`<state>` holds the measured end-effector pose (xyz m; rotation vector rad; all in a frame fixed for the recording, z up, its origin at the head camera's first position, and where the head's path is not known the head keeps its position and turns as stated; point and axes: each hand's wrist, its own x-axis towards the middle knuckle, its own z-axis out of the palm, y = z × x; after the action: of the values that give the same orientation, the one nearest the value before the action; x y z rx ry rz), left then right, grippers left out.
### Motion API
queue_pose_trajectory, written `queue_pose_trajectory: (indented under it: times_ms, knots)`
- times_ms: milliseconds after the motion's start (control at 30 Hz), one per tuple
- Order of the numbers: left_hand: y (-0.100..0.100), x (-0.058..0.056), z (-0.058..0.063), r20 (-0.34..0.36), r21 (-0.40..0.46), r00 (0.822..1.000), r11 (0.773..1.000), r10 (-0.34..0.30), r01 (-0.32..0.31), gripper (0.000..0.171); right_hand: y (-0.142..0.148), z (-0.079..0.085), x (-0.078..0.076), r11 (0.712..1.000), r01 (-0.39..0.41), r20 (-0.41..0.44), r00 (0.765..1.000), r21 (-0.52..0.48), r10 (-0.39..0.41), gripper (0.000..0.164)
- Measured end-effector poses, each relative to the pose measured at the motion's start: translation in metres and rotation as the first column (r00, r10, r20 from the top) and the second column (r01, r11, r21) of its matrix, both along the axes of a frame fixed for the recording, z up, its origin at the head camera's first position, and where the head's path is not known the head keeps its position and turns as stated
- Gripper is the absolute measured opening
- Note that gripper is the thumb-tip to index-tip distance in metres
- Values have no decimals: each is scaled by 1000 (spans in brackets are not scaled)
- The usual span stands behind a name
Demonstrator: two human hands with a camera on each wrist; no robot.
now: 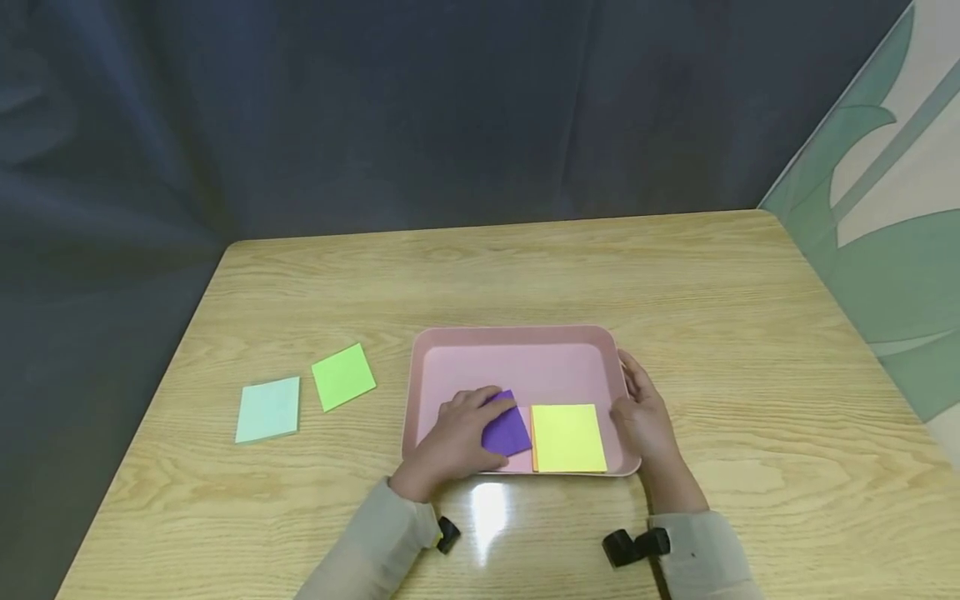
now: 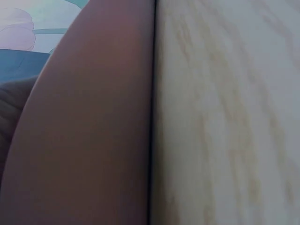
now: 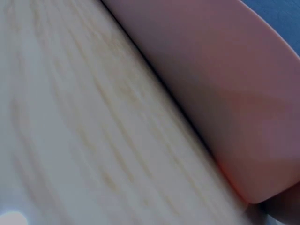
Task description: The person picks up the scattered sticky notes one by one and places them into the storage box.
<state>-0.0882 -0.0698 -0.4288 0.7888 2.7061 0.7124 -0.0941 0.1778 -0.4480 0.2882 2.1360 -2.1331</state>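
A pink tray (image 1: 517,337) lies on the table, its near wall (image 2: 89,122) filling much of the left wrist view. Inside it, my left hand (image 1: 461,437) holds a purple sticky note pad (image 1: 507,432) between thumb and fingers, covering the pad's left part. Just right of that pad is a yellow sticky note pad (image 1: 568,438), with an orange edge showing along its left side. At the tray's right side my right hand (image 1: 647,421) grips the rim, thumb toward the inside and fingers along the outer wall. The right wrist view shows the tray wall (image 3: 225,89) close up.
Left of the tray, a green sticky note pad (image 1: 343,377) and a pale mint sticky note pad (image 1: 267,410) lie on the wooden table (image 1: 525,267). A dark curtain (image 1: 420,117) hangs behind the table, and a leaf-patterned cloth (image 1: 900,242) is at the right.
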Motion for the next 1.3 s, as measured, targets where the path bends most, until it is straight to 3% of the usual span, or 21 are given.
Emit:
queue_pose_trajectory:
  times_ms: [267, 467, 833, 967, 1100, 1233, 1300]
  knots:
    - [-5, 0, 2, 49, 17, 995, 996, -86, 85, 66, 0, -1, 1, 1000, -1, 8, 1000, 22, 1, 74]
    - [-6, 2, 3, 59, 7, 992, 993, -115, 115, 51, 0, -2, 3, 999, 7, 40, 999, 31, -8, 74]
    - [-8, 5, 3, 56, 23, 993, 995, -103, 102, 44, -1, -4, 2, 1000, -3, 11, 1000, -22, 3, 74]
    - [-12, 6, 1, 47, 59, 996, 996, -75, 72, 42, -2, -5, 2, 999, -7, -4, 1000, -33, 7, 73]
    - [-23, 1, 3, -24, 160, 1000, 987, 3, 1, 38, -2, -5, 2, 999, -5, -11, 1000, -39, 4, 73]
    - [-38, -7, 6, -95, 289, 988, 953, 125, -93, 34, -1, -5, 2, 999, -7, -9, 1000, -35, 7, 74]
    - [-48, -10, 6, -95, 333, 977, 931, 193, -152, 34, -1, -4, 2, 999, -9, -7, 1000, -31, 9, 74]
